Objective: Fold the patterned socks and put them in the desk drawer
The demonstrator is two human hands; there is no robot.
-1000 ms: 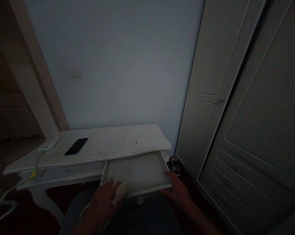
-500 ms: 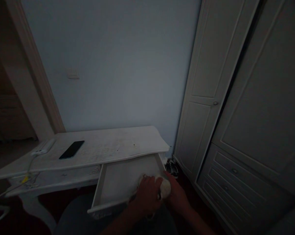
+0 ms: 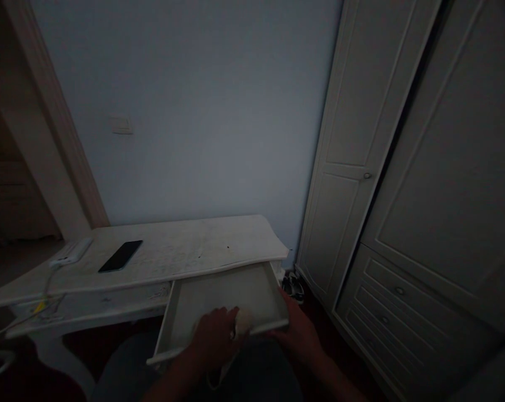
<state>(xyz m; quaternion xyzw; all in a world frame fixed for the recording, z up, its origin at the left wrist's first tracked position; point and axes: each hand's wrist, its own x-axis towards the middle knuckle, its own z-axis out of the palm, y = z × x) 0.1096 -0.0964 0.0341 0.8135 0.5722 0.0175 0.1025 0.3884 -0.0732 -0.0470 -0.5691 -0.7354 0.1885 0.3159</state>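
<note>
A white drawer (image 3: 189, 304) is pulled out of the white desk (image 3: 210, 245), and nothing shows lying on its bottom. My left hand (image 3: 219, 335) is closed around a bunched pale cloth (image 3: 244, 320) at the drawer's front edge. A thin light strip hangs below that hand, too dim to make out fully. At the drawer's front right corner, my right hand (image 3: 296, 329) is closed on its side. Some of its fingers are hidden behind the wood.
On the desk's left part lie a dark phone (image 3: 120, 256) and a white power strip (image 3: 71, 252) with a cable. Shoes (image 3: 293, 287) stand on the floor between the desk and a tall white wardrobe (image 3: 344, 223). My knees are under the drawer.
My left hand has moved left along the drawer's front with the cloth, away from my right hand. My right hand has stayed at the right corner.
</note>
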